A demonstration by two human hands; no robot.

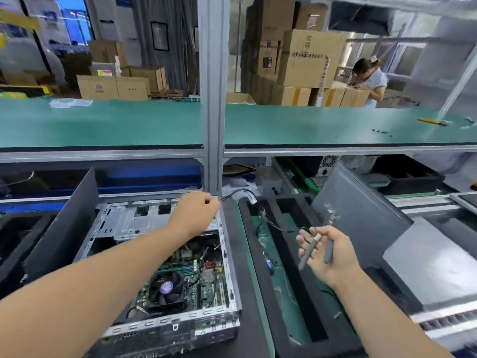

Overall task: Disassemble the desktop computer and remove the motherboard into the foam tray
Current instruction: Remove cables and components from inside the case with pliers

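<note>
Case [165, 220] bare shiny metal; tray [289, 257] matt black, probably foam

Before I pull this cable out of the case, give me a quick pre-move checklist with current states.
1. Left hand grips the black cable at the case's far right corner: ok.
2. Right hand free: not ok, it holds grey-handled pliers.
3. Motherboard still inside the computer case: ok.
4. CPU fan still mounted on the board: ok.
5. Cable's far end unplugged: cannot tell.
6. Foam tray beside the case, cables already in it: ok.
</note>
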